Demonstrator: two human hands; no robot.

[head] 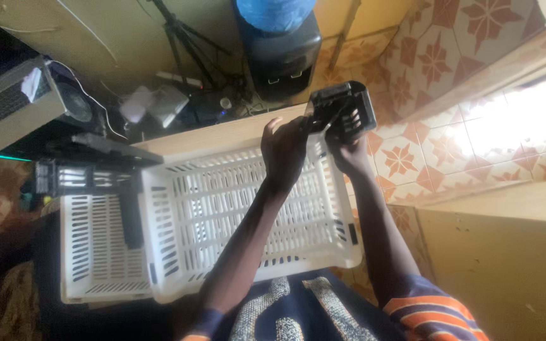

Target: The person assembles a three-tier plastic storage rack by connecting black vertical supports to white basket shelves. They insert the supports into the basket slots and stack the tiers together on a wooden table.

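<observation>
Your right hand (349, 148) is clamped around the black plastic casing (342, 110), fingers wrapped over its near face, holding it up just past the far rim of the white slatted crate (248, 208). Your left hand (284, 148) comes in beside it, fingers curled, fingertips pinching the casing's left edge. Both forearms cross over the crate's open inside. To your left, a second white crate (99, 246) sits touching the first, with a black slotted part (90, 177) lying across its far edge. Beyond the crates runs a wooden board (222, 132), then cables and a dark water dispenser (282, 60). To your right there's open tiled floor (424, 151), bounded by a wooden panel (507, 252).
</observation>
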